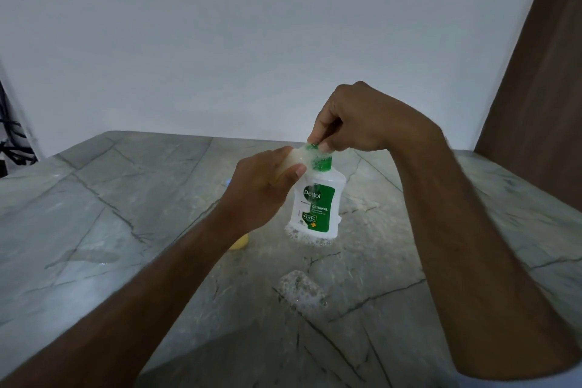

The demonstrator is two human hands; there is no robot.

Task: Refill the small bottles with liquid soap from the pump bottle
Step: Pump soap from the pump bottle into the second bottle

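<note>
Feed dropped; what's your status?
Left hand holds small bottle at pump bottle. Right hand pinches pump top. Foam on table.

"Dettol", "ORIGINAL" and "99.99%" on the pump bottle's (318, 208) green label.

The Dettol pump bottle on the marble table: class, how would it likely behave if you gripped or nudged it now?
The Dettol pump bottle is probably slippery: foam coats its green top and pools round its base. It looks nearly empty, so likely light and apt to slide or tip on the wet table.
</note>
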